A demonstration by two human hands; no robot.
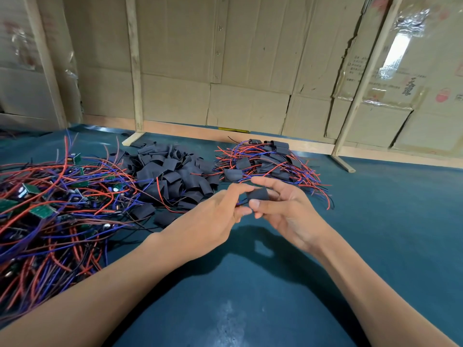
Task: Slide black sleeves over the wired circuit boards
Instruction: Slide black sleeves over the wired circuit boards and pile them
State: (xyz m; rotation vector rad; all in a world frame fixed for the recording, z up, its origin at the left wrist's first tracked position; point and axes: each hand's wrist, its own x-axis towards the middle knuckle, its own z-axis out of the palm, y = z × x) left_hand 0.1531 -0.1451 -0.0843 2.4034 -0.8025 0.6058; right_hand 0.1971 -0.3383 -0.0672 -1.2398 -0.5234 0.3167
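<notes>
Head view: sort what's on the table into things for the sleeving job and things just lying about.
For the job:
- black sleeve gripped by the right hand, left hand at its end
- pile of empty sleeves
- unsleeved wired boards
- finished sleeved pile

Lying about:
- cardboard wall
- wooden posts
- yellow object at the wall's foot

Even indoor light, fairly bright. Glare patch on plastic wrap (398,50) upper right of cardboard wall (250,58). Soft arm shadows on teal mat (388,234). Wide-angle bowing at edges; slight motion blur.
</notes>
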